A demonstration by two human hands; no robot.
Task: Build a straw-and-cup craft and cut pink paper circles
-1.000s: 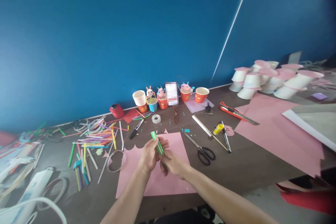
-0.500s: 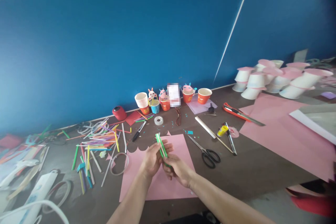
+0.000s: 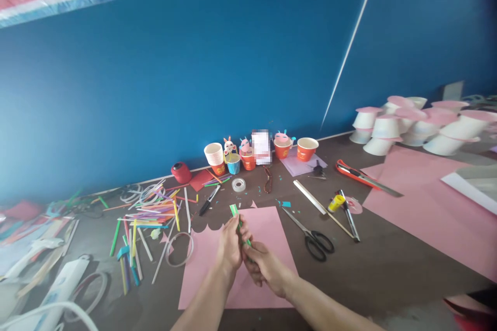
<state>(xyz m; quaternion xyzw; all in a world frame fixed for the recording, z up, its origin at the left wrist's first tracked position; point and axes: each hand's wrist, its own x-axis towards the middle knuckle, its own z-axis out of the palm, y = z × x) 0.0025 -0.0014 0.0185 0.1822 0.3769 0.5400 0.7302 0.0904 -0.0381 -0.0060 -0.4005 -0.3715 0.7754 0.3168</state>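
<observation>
Green and white drinking straws (image 3: 234, 210) form a small bundle between my two hands, tilted, with the upper ends sticking out past my left fingers. My left hand (image 3: 232, 240) is wrapped round the upper part of the bundle. Lower down, my right hand (image 3: 264, 264) grips the bottom part, thumb on top; its fingers curl underneath and hide the lower ends. Both hands are over a pink paper sheet (image 3: 272, 230) with scalloped cuts along its far left edge. Black-handled scissors (image 3: 310, 235) lie to the right of the sheet.
Loose coloured straws (image 3: 151, 212) and a tape ring (image 3: 179, 249) lie to the left. Paper cups (image 3: 307, 149) line the blue wall. At right are a utility knife (image 3: 365, 176), a yellow glue stick (image 3: 336, 202), pink paper (image 3: 419, 191) and stacked white cups (image 3: 384, 132).
My left fingers, partly open before, have closed round the straws, so less of the bundle shows. The whole view has shifted slightly, with the table lower in the picture.
</observation>
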